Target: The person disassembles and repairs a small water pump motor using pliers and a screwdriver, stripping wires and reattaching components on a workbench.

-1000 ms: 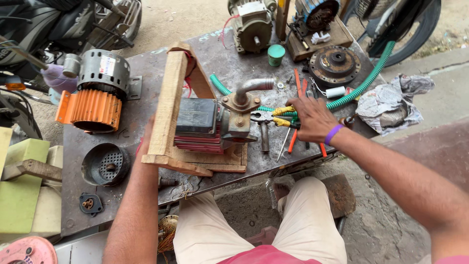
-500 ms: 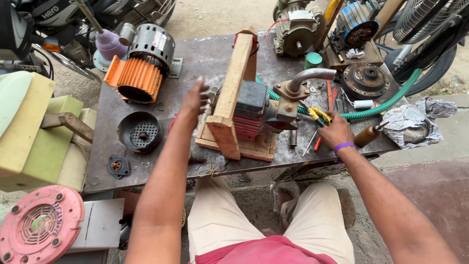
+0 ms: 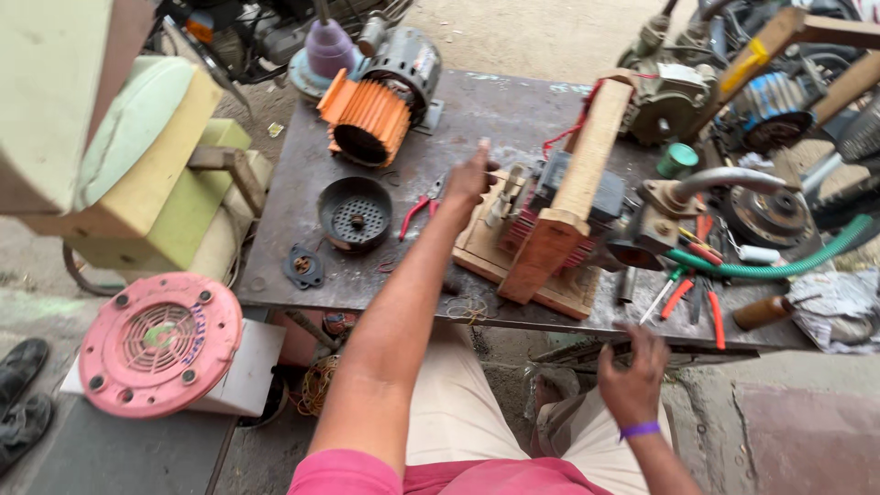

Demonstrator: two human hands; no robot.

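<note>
— Which step was in hand?
— Positioning: left hand (image 3: 472, 174), fingers loose and gripping nothing, touched the wooden winding jig (image 3: 550, 229) at the bench's (image 3: 302, 229) centre.
— And the right hand (image 3: 631, 371)?
— Open at the bench's five o'clock edge; next probably needed a steadying grip.

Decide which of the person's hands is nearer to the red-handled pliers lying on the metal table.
The left. The left hand hovers just right of the red-handled pliers, almost over them. The right hand is far off at the table's near edge.
</note>
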